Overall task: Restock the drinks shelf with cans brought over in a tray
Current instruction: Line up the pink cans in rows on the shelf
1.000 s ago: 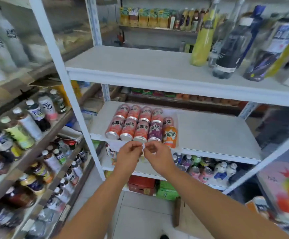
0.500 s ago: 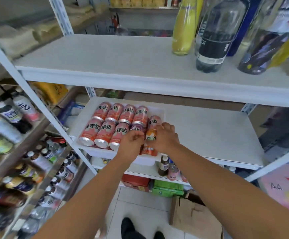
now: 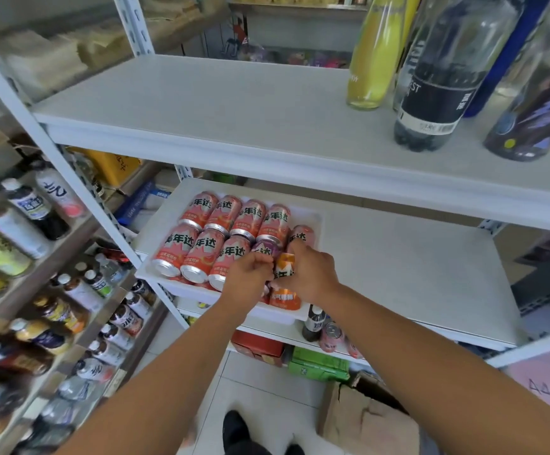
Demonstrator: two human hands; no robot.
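White tray (image 3: 181, 292) of cans | left hand (image 3: 250, 274) curled on purple can (image 3: 265, 249) | right hand (image 3: 309, 274) gripping orange can (image 3: 283, 274)

Glossy pink printed metal cans (image 3: 198, 249) with bare silvery ends lie in a smooth white plastic tray (image 3: 198, 292). The pale grey shelf board (image 3: 398, 264) looks matt; clear bottles (image 3: 437, 77) above shine.
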